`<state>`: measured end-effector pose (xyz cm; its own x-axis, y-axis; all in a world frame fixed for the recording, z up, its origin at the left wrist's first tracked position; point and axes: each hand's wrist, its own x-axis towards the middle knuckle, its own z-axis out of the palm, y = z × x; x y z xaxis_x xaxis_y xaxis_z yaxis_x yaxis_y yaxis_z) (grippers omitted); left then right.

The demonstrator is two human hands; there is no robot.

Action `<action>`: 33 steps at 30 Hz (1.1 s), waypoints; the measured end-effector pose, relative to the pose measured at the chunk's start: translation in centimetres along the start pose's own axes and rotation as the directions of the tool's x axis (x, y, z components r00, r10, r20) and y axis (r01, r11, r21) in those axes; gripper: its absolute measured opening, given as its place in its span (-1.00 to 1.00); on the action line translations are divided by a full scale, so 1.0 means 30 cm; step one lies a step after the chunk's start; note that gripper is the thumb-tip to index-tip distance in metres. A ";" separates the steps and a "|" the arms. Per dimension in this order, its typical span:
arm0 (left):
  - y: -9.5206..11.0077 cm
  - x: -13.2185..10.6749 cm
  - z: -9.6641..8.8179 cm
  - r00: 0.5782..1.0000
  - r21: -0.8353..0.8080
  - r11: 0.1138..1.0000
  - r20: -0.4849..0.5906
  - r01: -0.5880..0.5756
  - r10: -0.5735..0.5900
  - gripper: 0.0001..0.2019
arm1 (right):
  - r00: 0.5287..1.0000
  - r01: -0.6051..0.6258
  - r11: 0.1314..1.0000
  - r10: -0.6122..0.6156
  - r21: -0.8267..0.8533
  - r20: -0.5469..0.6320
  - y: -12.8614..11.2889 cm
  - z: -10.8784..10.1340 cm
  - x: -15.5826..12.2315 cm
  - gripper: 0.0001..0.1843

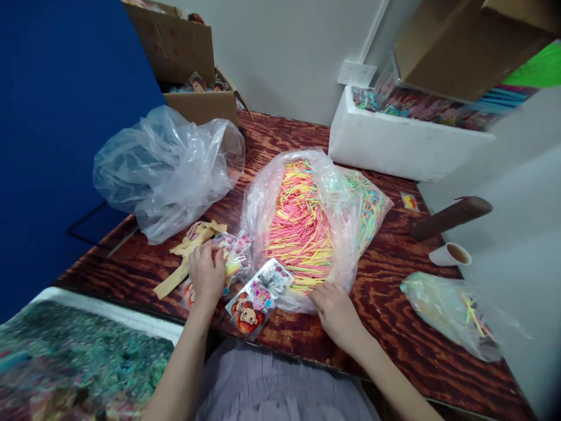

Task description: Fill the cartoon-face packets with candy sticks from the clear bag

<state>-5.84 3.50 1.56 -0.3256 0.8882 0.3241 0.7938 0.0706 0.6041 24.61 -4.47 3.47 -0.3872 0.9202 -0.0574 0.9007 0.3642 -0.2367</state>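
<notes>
A large clear plastic bag (258, 204) lies open in front of me, filled with thin pink and yellow straw-like sticks (300, 228). My right hand (335, 307) rests at the bag's near right edge, fingers curled together against the ends of the sticks; what its fingertips pinch is hidden. My left hand (207, 273) is closed on a small printed packet (236, 251), with a few yellow sticks showing beside its fingers. Between the hands lies a flat printed pouch (258, 298) with a cartoon red-haired figure, its near end by the table edge. Tan strips (173, 283) lie left of my left hand.
A crumpled clear bag (175, 169) and cardboard boxes (204, 105) stand at the left back. Behind the filled bag is another bag of green sticks (372, 199). At right are a white foam box (394, 140), a brown cylinder (453, 217), a paper cup (447, 255) and a small bag (447, 313).
</notes>
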 end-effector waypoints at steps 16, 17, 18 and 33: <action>0.097 -0.077 -0.072 0.979 0.040 0.985 -0.103 -0.170 0.173 -0.69 | 0.997 0.068 0.932 -0.075 -0.356 -0.008 -0.014 -0.025 0.140 -0.89; 0.126 -0.111 -0.069 0.969 -0.012 0.971 -0.074 -0.237 0.236 -0.72 | 0.996 0.079 0.926 -0.084 -0.369 0.003 -0.019 -0.022 0.142 -0.88; 0.153 -0.147 -0.062 0.953 -0.057 0.951 -0.032 -0.303 0.301 -0.75 | 0.996 0.091 0.920 -0.093 -0.380 0.015 -0.024 -0.019 0.145 -0.88; 0.143 -0.361 0.054 0.822 -0.074 0.874 0.311 -0.480 0.478 -0.58 | 0.998 -0.067 0.996 0.068 -0.057 0.008 -0.024 -0.019 0.188 -0.83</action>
<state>1.91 -5.08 -0.53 0.2715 0.9047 0.3282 0.8119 -0.3985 0.4267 21.90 0.54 3.87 -0.3266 0.9417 -0.0808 0.9346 0.3090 -0.1763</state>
